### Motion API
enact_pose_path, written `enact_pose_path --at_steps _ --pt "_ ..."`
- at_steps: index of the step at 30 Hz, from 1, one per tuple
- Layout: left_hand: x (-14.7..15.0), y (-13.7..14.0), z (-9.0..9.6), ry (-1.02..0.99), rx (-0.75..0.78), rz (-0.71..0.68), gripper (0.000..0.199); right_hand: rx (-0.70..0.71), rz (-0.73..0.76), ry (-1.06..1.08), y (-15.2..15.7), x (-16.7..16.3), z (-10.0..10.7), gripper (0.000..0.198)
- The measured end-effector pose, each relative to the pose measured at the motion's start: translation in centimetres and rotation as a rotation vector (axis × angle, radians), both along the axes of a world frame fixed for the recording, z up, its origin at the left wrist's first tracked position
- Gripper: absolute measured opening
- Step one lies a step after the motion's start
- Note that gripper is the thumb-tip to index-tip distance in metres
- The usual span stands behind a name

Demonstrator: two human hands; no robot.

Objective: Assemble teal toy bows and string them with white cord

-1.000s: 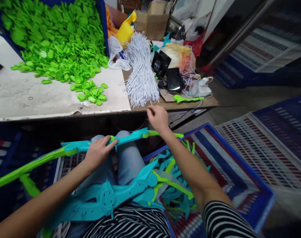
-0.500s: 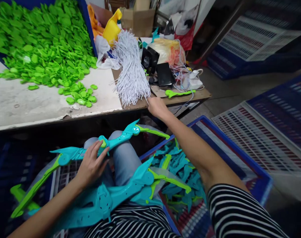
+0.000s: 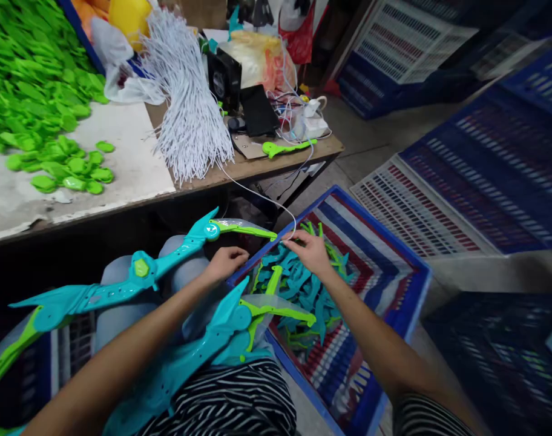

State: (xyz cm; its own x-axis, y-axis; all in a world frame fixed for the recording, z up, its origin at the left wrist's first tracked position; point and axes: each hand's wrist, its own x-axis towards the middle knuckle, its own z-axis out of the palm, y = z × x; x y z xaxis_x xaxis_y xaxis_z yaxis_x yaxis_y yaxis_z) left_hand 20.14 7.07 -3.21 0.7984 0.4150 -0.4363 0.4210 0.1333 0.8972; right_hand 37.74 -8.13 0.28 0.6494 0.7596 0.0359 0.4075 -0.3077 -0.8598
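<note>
My right hand (image 3: 308, 249) pinches one end of a white cord (image 3: 262, 197) by the green tip of a toy bow (image 3: 171, 259). The cord curves back to a thick bundle of white cords (image 3: 189, 115) on the table. The turquoise bow with green limbs and a green centre button lies across my knees. My left hand (image 3: 228, 264) is just below the bow's right limb, fingers curled together, with nothing visible in them. A second turquoise and green bow (image 3: 203, 351) rests on my lap, partly hidden by my left forearm.
A blue crate (image 3: 421, 272) beside my right leg holds turquoise and green parts (image 3: 303, 284). Green pieces (image 3: 31, 91) pile on the table (image 3: 135, 157) at left. A green bow limb (image 3: 289, 147) and a power strip (image 3: 312, 124) lie near its right end. More crates (image 3: 485, 163) stand right.
My right hand has drawn a cord from the bundle down to the bow's right tip. My left hand has left the bow's centre and moved right. The view has shifted right.
</note>
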Motion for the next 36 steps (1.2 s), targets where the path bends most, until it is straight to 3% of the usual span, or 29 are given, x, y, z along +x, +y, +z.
enact_pose_path --at_steps 2,5,13,19,22,26,30,36 --pt "2.0 -0.5 -0.4 0.013 -0.127 0.059 0.009 0.029 0.008 -0.163 1.1 0.2 -1.5 0.016" --pt "3.4 -0.9 -0.8 0.024 -0.185 0.082 0.007 0.034 0.064 -0.252 1.6 0.4 -2.7 0.012" --pt "4.9 -1.3 -1.2 0.024 -0.391 0.118 0.011 -0.04 0.165 -0.387 1.5 0.8 -3.7 0.011" --pt "6.8 -2.0 -0.9 -0.016 -0.607 0.083 0.013 0.016 0.22 -0.421 1.4 0.8 -4.3 0.017" --pt "7.5 -2.2 -0.9 -0.028 -0.645 0.072 0.019 0.055 0.198 -0.42 1.2 0.3 -4.5 0.019" --pt "7.4 -2.4 -1.4 0.009 -0.587 0.091 0.022 0.054 0.177 -0.405 1.0 -0.4 -5.0 0.018" --pt "3.3 -0.8 -0.2 0.045 -0.449 0.163 0.022 -0.002 0.09 -0.356 0.5 -0.8 -5.5 0.034" --pt "-9.5 3.8 6.8 -0.142 -0.248 0.215 0.02 -0.006 0.048 -0.287 0.5 -1.4 -5.1 0.054"
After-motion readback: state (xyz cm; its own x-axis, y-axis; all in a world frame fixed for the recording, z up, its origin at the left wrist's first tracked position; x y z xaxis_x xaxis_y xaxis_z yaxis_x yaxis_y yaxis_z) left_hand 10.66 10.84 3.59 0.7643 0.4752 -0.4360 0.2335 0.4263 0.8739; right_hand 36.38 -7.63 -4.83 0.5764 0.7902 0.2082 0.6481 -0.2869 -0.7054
